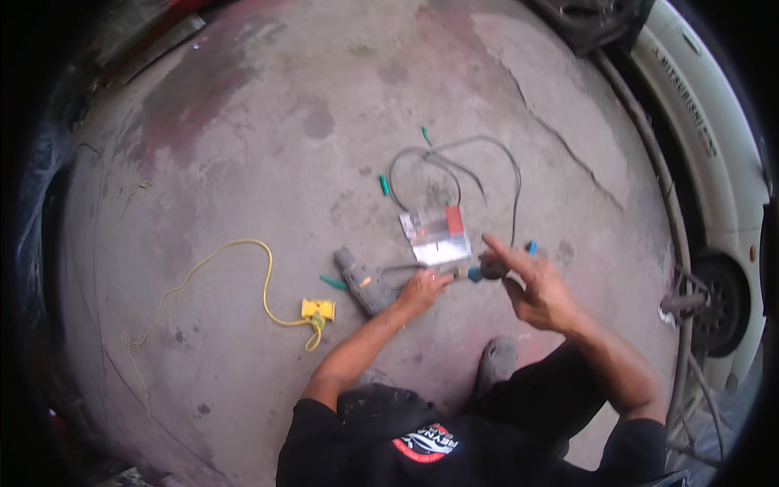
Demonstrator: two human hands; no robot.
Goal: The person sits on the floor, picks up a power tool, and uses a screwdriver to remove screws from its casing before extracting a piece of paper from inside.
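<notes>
1. Holding a small pale piece (458, 273), the left hand (423, 293) has its fingers narrow around it, slightly right of and below the middle of the frame.
2. On the right hand (542, 294), thumb and forefinger stand apart, and a dark round thing (493, 267) shows between or behind them; I cannot tell if they grip it.
3. A blue part (474, 274) shows between the pale piece and the dark round thing. If the hands push out of line, it could, I judge, tilt or slip.
4. The dark cable (518, 185) makes loops in the upper middle, and one run comes down near the right hand. A finger catching it could drag the loops over the packet (436, 237). Whether it joins the dark round thing is not clear.
5. A loose blue piece (531, 247) lies just above the right hand; a careless sweep could knock it away.
6. The grey pistol-shaped tool (361, 280), left of centre, lies near the left forearm. An elbow moved outward could bump it.
7. Anything dropped could roll on the concrete floor (276, 178) toward the shoe (497, 361), lower middle, and be stepped on.
</notes>
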